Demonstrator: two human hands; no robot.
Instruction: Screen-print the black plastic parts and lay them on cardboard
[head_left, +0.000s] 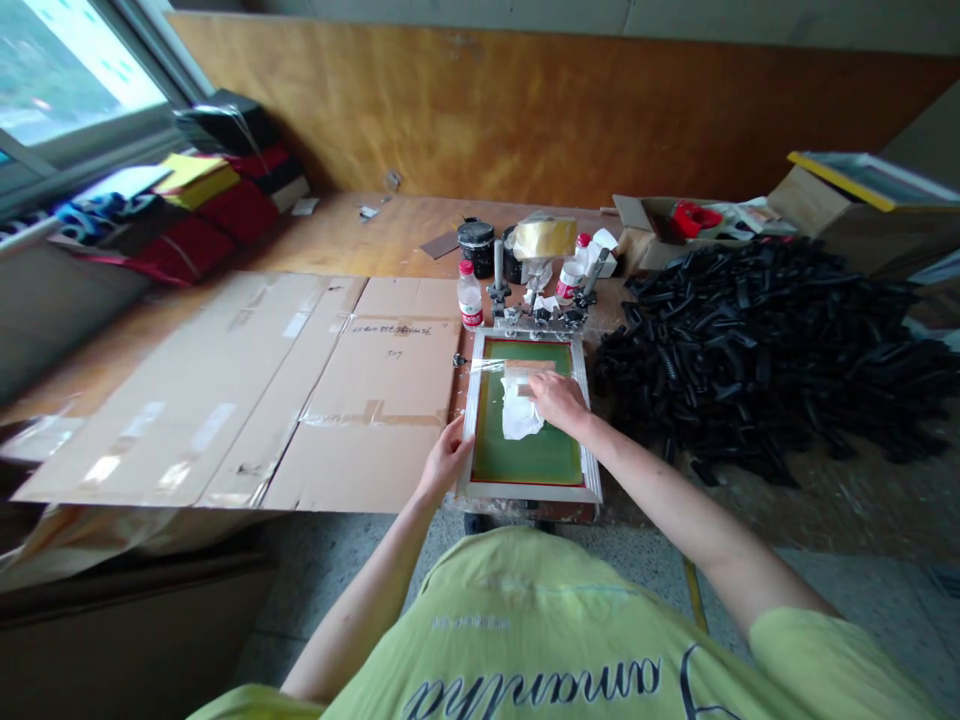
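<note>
A screen printing frame [591, 470] with silver metal sides and a green mesh [495, 460] lies flat in front of me, clamped at its far end by a metal hinge clamp [536, 322]. Over the mesh, my right hand [559, 402] is closed on a small squeegee [524, 390], partly hidden by the fingers. Beneath and beside it spreads a white patch of ink [520, 420]. A brown taped strip [529, 367] crosses the mesh just beyond. My left hand [448, 456] grips the frame's left side near the front corner; some of its fingers are hidden.
Flattened cardboard [360, 380] covers the table on the left. A heap of black plastic parts [772, 350] lies on the right. Behind the clamp stand a red-capped bottle [470, 297] and black ink tubs [476, 248]. An open carton [660, 235] sits at the back right.
</note>
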